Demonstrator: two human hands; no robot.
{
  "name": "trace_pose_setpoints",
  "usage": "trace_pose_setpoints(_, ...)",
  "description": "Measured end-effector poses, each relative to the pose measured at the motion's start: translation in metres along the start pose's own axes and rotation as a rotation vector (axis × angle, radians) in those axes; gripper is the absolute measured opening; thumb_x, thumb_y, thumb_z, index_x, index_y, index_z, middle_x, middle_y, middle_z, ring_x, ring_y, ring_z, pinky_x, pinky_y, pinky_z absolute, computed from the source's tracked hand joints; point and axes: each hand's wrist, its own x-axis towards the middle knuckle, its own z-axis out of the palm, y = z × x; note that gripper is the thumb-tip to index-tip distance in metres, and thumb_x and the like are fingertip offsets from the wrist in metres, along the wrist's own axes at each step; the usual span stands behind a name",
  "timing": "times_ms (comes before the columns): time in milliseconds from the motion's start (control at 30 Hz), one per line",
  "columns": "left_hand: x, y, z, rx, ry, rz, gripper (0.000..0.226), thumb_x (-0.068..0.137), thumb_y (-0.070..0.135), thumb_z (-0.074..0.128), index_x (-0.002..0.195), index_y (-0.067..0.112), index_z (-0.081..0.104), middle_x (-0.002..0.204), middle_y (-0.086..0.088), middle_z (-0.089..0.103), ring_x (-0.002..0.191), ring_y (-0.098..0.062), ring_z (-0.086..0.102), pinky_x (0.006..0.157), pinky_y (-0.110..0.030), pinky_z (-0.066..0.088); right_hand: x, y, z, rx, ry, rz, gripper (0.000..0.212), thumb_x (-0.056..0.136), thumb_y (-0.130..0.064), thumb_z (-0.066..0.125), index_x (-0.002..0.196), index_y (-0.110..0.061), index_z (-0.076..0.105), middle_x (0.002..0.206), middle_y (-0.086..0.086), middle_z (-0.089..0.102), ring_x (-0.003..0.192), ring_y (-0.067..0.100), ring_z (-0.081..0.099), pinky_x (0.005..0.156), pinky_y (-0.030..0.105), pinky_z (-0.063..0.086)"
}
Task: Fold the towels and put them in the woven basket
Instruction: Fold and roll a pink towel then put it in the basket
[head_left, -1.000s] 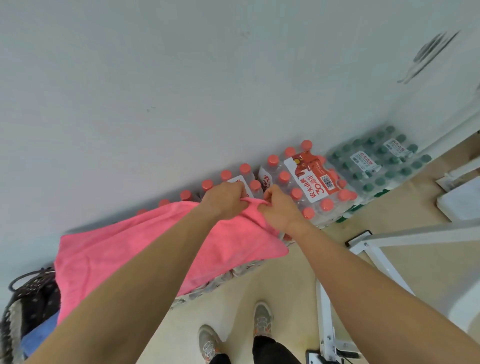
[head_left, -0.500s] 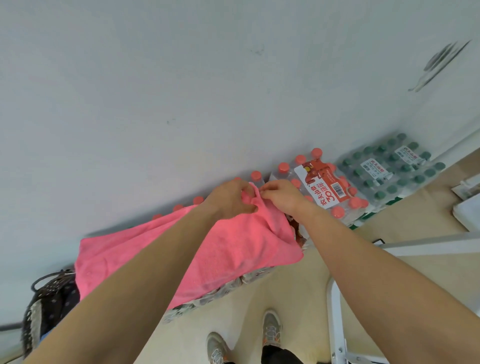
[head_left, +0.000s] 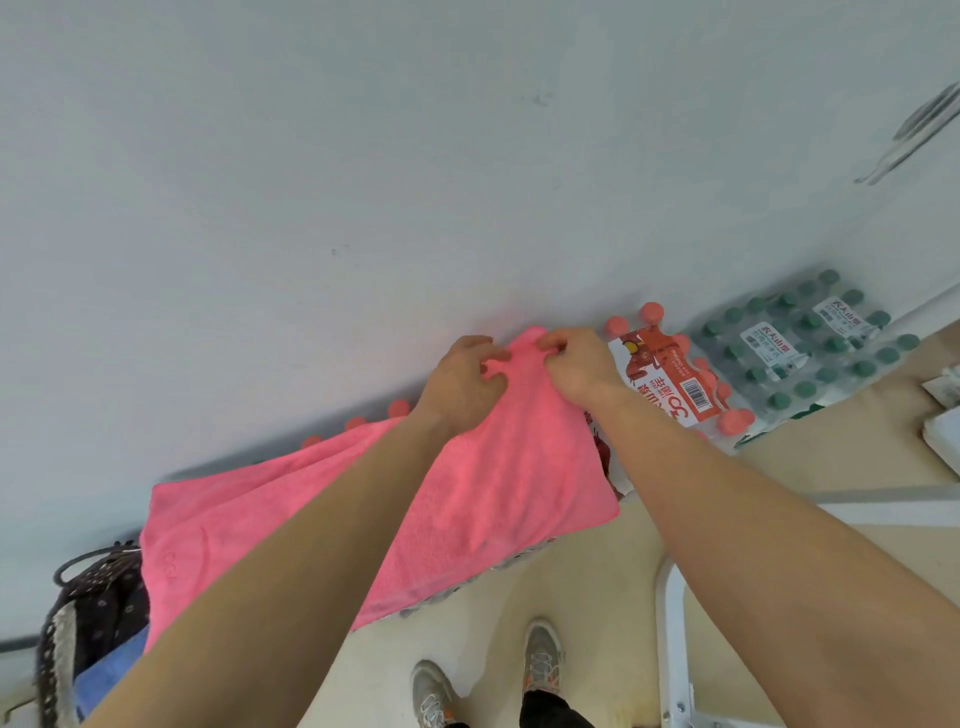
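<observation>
"What's underfoot?"

"A pale beige floor (head_left: 597, 571), with grey shoes (head_left: 540, 657) planted on it. A white metal frame (head_left: 670, 613) stands just to the right."

"And on the left?"

"A dark basket (head_left: 54, 639) with a loop handle and a blue cloth (head_left: 111, 670) inside."

"Where's the towel?"

"The pink towel (head_left: 493, 493) lies spread over shrink-wrapped bottle packs along the wall, just beside the basket. It's plush and softly creased, and its near edge hangs over their front. Two bare forearms cross it and hide its middle."

"And the hands?"

"Both are at its far corner, almost touching. The left hand (head_left: 462, 384) and the right hand (head_left: 576, 364) have curled fingers, each pinching the cloth up into a small peak."

"What's beyond them?"

"Red-capped bottles (head_left: 670, 384), then green-capped bottles (head_left: 800, 343), and a plain grey-white wall (head_left: 363, 182) behind."
</observation>
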Motion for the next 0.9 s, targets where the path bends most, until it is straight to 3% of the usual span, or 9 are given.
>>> trace_pose_setpoints(133,-0.024,-0.028,0.005,0.157,0.014,-0.013,0.034,0.086,0.012,0.061,0.119,0.014,0.069,0.136,-0.007,0.055,0.121,-0.022,0.055,0.108,-0.03,0.037,-0.006,0.002,0.012,-0.317,-0.11,0.064,0.035,0.088,-0.015,0.045,0.116,-0.011,0.066,0.124,0.014,0.055,0.112,0.037,0.057,0.091,0.041,0.051)
trace_pose_setpoints(233,-0.046,-0.058,0.002,0.25,0.097,-0.031,0.036,0.082,0.012,0.06,0.116,0.012,0.07,0.129,-0.008,0.061,0.118,-0.029,0.057,0.106,-0.035,0.04,-0.02,-0.005,0.03,-0.427,-0.075,0.04,0.046,0.087,-0.024,0.048,0.132,-0.015,0.055,0.138,0.017,0.042,0.132,0.04,0.037,0.105,0.047,0.038)
trace_pose_setpoints(433,-0.087,-0.118,-0.032,0.455,0.349,-0.218,0.039,0.081,0.01,0.048,0.113,0.019,0.067,0.112,-0.005,0.066,0.101,-0.034,0.06,0.086,-0.042,0.047,-0.058,-0.042,0.082,-0.639,0.066,-0.177,0.052,0.086,-0.026,0.054,0.138,-0.016,0.049,0.156,0.013,0.023,0.141,0.037,0.02,0.114,0.049,0.021)
trace_pose_setpoints(600,-0.102,-0.149,-0.058,0.558,0.33,-0.197,0.025,0.088,0.028,0.061,0.112,0.024,0.065,0.107,-0.001,0.063,0.097,-0.029,0.06,0.079,-0.04,0.046,-0.064,-0.06,0.12,-0.656,-0.022,-0.324,0.044,0.084,-0.016,0.053,0.128,-0.021,0.055,0.141,0.004,0.041,0.128,0.032,0.037,0.105,0.044,0.032)
trace_pose_setpoints(700,-0.106,-0.16,-0.063,0.576,0.35,-0.158,0.014,0.091,0.022,0.059,0.102,0.022,0.068,0.097,-0.003,0.064,0.085,-0.033,0.061,0.07,-0.039,0.047,-0.057,-0.064,0.128,-0.664,-0.124,-0.371,0.046,0.086,-0.012,0.051,0.131,-0.024,0.053,0.139,0.001,0.043,0.124,0.031,0.039,0.101,0.042,0.037)
trace_pose_setpoints(767,-0.108,-0.166,-0.068,0.585,0.321,-0.179,0.015,0.092,0.019,0.058,0.104,0.021,0.066,0.099,-0.005,0.06,0.085,-0.032,0.059,0.068,-0.04,0.049,-0.048,-0.067,0.127,-0.666,-0.112,-0.398,0.041,0.088,-0.012,0.051,0.125,-0.027,0.058,0.132,0.001,0.046,0.12,0.029,0.043,0.096,0.041,0.04)
trace_pose_setpoints(900,-0.108,-0.175,-0.079,0.536,0.238,-0.286,0.022,0.09,0.032,0.063,0.107,0.018,0.06,0.106,-0.007,0.054,0.094,-0.031,0.057,0.074,-0.043,0.051,-0.036,-0.072,0.128,-0.675,-0.189,-0.446,0.032,0.092,-0.022,0.049,0.118,-0.032,0.065,0.121,0.004,0.048,0.116,0.029,0.047,0.095,0.042,0.045)
